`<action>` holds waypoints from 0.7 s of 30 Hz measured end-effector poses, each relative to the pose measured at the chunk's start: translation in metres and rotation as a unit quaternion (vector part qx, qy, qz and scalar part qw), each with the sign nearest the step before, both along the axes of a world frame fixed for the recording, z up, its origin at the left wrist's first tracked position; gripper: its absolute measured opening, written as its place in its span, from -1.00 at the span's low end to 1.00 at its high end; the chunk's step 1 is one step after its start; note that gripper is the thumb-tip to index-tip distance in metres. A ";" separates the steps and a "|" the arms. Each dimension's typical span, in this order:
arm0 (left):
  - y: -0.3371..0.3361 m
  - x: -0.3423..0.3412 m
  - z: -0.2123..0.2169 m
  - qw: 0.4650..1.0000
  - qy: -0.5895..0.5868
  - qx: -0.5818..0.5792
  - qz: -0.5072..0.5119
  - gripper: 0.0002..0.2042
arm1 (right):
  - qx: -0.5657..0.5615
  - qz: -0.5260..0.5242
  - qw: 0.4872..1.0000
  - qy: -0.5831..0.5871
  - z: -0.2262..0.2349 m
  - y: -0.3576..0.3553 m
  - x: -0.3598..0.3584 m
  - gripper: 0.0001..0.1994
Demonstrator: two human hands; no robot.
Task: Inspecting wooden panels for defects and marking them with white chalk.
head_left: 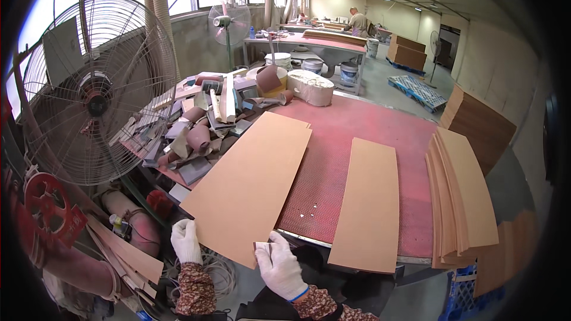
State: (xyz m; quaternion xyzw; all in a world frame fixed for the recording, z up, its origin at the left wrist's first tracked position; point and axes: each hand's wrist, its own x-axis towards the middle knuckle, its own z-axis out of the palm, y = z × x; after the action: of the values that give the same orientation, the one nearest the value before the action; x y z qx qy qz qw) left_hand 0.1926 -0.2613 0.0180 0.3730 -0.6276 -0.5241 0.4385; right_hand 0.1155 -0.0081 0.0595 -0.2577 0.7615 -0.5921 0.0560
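A wide tan wooden board lies slantwise on the red-topped table, its near end reaching past the front edge. My left hand, in a white glove, is closed at the board's near left edge; its fingertips are partly hidden. My right hand, gloved too, is by the near right corner. Between its thumb and fingers is a small flat block, pale with a dark brown side, held against the board's edge. A narrower board rests to the right, also overhanging the front.
Stacked boards stand along the table's right side. A heap of sandpaper rolls and wood offcuts covers the far left. A large fan rises at left above hoses and scrap strips. Another person is far back.
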 end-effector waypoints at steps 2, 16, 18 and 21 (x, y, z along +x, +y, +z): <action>0.004 -0.011 0.006 0.994 -0.021 -0.032 0.098 -0.71 | -0.002 0.003 1.000 0.018 0.000 -0.008 -0.002 -0.71; -0.071 -0.033 -0.004 0.990 -0.077 -0.118 0.010 -0.68 | 0.042 0.024 0.994 0.101 0.002 -0.043 -0.025 -0.66; -0.075 -0.037 -0.004 0.993 -0.079 -0.091 -0.009 -0.70 | 0.072 0.030 0.991 0.106 -0.002 -0.048 -0.029 -0.65; -0.082 -0.038 0.001 0.987 -0.088 -0.138 -0.002 -0.73 | 0.044 0.016 0.991 0.126 -0.005 -0.055 -0.031 -0.62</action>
State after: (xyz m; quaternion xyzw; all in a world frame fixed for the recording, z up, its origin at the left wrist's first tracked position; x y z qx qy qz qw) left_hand 0.1547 -0.3433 0.0187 0.3521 -0.7307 -0.3988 0.4279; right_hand 0.0844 -0.0635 0.0548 -0.3399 0.7835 -0.5198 -0.0193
